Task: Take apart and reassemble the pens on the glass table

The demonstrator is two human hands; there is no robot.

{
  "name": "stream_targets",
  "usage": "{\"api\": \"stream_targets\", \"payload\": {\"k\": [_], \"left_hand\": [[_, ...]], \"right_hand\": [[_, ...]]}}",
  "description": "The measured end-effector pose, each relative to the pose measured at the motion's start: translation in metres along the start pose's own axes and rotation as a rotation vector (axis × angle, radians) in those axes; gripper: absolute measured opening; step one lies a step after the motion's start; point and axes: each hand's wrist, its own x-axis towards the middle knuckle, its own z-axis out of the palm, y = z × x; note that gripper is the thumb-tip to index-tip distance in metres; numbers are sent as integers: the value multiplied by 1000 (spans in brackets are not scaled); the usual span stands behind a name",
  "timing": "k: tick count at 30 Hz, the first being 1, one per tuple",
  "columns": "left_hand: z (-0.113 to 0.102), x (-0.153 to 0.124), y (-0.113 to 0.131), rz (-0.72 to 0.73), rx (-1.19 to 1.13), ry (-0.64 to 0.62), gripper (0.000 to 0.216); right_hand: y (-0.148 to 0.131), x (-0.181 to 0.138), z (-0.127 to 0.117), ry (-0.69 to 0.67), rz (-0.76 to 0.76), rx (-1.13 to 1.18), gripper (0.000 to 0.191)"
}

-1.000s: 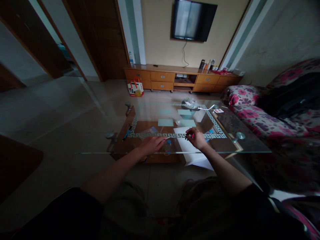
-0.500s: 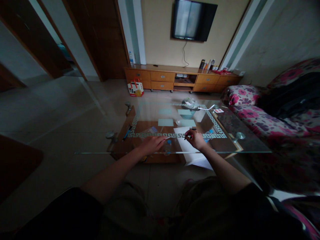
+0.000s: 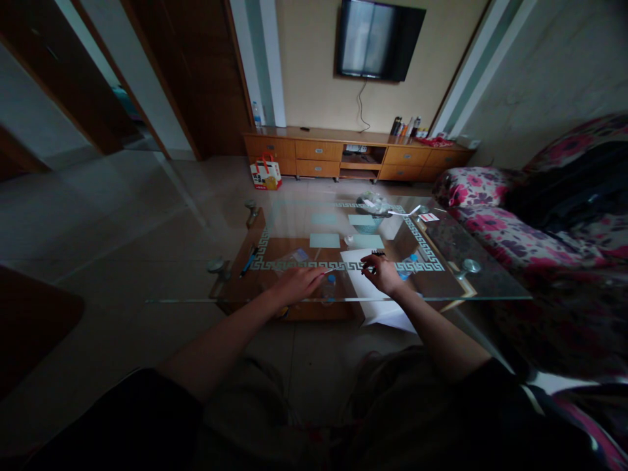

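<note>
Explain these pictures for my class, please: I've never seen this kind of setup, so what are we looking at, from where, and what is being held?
There is no machine here: a person works with two bare hands. The camera is worn on the person's head and looks forward and down, so both forearms reach in from the bottom.

The hands are over a glass coffee table with a key-pattern border. The left hand holds a slim pale item; the right hand pinches a small dark item, too small to identify.

Toward the far right of the glass lie a plastic bag and a red-and-white card. Through the glass, below, you see white paper and a blue-capped bottle.
</note>
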Motion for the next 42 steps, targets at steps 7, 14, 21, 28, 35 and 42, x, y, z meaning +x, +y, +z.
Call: {"api": "stream_targets", "payload": {"k": [7, 14, 21, 28, 35, 42], "left_hand": [[0, 0, 0, 7, 2, 10, 32], [2, 0, -1, -3, 8, 14, 34], [1, 1, 0, -17, 35, 24, 33], [-3, 2, 2, -67, 41, 40, 32], [-7, 3, 3, -94, 85, 58, 33], [-8, 4, 2, -86, 68, 79, 33]], "right_hand": [[3, 0, 2, 10, -8, -18, 31], [-7, -2, -2, 97, -18, -143, 45], [-51, -3, -29, 257, -151, -131, 48], [-89, -7, -33, 119, -362, -18, 42], [-105, -9, -29, -52, -454, -60, 47], [-105, -10, -20, -90, -454, -12, 63]]}}
